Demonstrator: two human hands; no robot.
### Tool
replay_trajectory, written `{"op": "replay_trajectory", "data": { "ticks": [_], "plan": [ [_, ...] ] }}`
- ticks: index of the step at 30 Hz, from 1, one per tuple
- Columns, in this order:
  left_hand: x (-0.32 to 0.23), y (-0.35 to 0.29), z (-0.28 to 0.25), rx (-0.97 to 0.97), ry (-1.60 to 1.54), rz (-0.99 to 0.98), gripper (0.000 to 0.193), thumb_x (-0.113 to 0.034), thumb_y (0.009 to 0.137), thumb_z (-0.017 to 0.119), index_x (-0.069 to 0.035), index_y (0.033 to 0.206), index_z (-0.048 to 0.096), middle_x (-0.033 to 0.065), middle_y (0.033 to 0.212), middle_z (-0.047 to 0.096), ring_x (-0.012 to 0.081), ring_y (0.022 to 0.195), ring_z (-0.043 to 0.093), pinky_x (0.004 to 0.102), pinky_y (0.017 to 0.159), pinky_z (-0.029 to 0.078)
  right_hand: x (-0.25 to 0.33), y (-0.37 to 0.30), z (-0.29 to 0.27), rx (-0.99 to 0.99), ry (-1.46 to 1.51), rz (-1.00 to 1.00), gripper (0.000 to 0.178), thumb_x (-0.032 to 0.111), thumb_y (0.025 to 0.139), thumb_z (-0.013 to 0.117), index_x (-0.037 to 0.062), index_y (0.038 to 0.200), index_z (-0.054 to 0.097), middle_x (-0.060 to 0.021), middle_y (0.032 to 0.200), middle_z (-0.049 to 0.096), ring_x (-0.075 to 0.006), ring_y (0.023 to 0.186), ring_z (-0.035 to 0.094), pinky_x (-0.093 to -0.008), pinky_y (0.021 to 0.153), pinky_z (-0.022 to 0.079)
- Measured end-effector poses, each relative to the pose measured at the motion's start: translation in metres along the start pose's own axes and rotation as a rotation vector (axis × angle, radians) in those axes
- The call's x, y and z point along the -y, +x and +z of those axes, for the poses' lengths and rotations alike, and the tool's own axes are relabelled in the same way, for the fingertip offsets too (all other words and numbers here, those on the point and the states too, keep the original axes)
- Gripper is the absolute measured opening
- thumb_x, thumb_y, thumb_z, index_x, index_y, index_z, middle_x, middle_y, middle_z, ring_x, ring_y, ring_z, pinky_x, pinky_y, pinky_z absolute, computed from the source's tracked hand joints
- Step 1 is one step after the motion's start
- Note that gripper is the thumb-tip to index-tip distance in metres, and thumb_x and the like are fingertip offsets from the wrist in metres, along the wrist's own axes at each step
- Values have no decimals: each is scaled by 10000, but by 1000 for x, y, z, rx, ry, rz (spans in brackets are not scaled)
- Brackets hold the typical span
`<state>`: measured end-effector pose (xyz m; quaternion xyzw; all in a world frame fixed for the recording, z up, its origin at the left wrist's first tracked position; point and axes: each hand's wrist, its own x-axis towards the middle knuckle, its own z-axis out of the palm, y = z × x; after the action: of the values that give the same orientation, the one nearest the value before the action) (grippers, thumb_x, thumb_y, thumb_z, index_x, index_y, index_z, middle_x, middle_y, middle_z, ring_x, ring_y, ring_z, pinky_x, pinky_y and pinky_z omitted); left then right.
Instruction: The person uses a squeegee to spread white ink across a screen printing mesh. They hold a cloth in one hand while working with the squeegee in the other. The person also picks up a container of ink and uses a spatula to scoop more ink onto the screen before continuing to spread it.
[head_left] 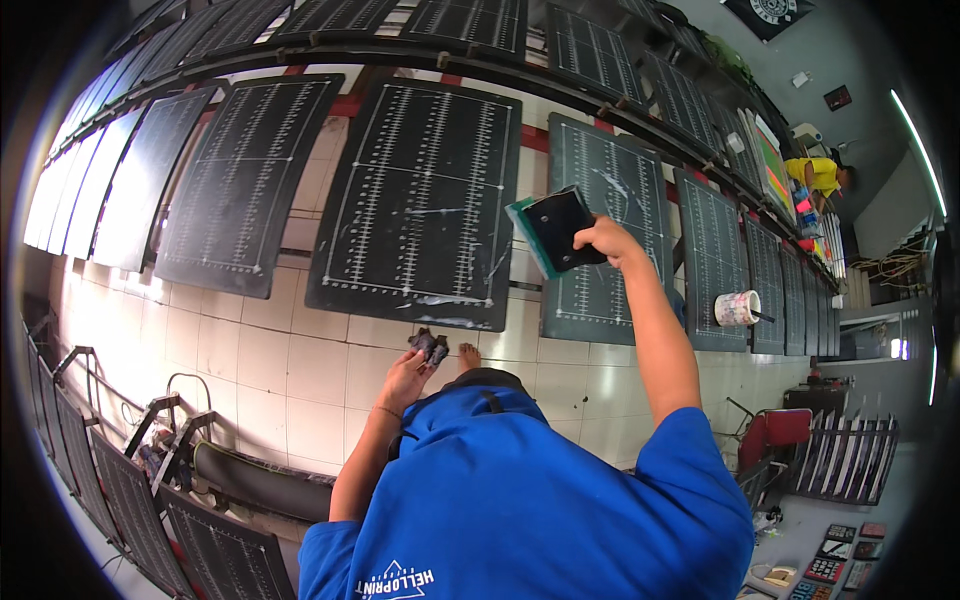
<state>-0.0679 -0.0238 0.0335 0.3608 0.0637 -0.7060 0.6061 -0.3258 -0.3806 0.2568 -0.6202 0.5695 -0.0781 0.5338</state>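
Note:
My right hand reaches out over the row of boards and is closed on the edge of a squeegee, a flat black plate with a green strip along its left and lower side. It is held tilted between two black printing boards. One is the large board with white ruled marks and whitish smears; the other is the board to its right. Low near my waist, my left hand grips a crumpled dark rag, in front of the large board's near edge.
A white, paint-stained tub with a dark handle in it sits on a board at right. More marked boards line both sides of the rail. Someone in a yellow shirt works far right. A red chair stands near a rack.

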Motion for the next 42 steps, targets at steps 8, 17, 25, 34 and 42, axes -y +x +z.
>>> {"op": "replay_trajectory", "data": {
  "ticks": [8, 17, 25, 34, 42],
  "plan": [
    [48, 26, 0, -106, -16, 41, 201, -134, 1046, 479, -30, 1207, 540, 72, 1113, 618, 177, 1006, 599, 292, 912, 501, -135, -36, 20, -595, -1097, -372, 474, 111, 794, 628, 85, 1266, 589, -121, 1102, 580, -328, 959, 631, -462, 743, 557],
    [81, 37, 9, -180, -150, 117, 175, -97, 1034, 485, -26, 1187, 532, 79, 1096, 618, 169, 921, 605, 282, 840, 521, -51, -61, -22, -299, -869, -283, 329, 95, 758, 687, 126, 1085, 689, -76, 1013, 672, -310, 931, 671, -453, 770, 542],
    [113, 35, 51, -261, -280, 249, 167, -119, 999, 587, -34, 1137, 549, 36, 996, 637, 127, 796, 614, 318, 855, 555, 78, 107, 80, -179, -685, -988, 310, 144, 788, 707, 130, 1096, 681, -64, 1043, 678, -312, 986, 661, -444, 819, 537],
    [150, 20, 56, -190, -442, 357, 176, -97, 1014, 542, -18, 1171, 552, 58, 1056, 665, 137, 907, 656, 288, 917, 538, 25, 6, 216, 28, -1000, -1095, 212, 164, 801, 687, 97, 1000, 667, -95, 961, 640, -316, 926, 665, -471, 720, 565],
    [128, 3, 61, -252, -540, 453, 240, -96, 1022, 521, 7, 1238, 533, 104, 1202, 645, 191, 1076, 650, 326, 987, 524, 116, 24, 262, 272, -923, -1235, 209, 89, 791, 626, 144, 973, 713, -111, 936, 681, -326, 907, 683, -454, 770, 556]
  ]
}}
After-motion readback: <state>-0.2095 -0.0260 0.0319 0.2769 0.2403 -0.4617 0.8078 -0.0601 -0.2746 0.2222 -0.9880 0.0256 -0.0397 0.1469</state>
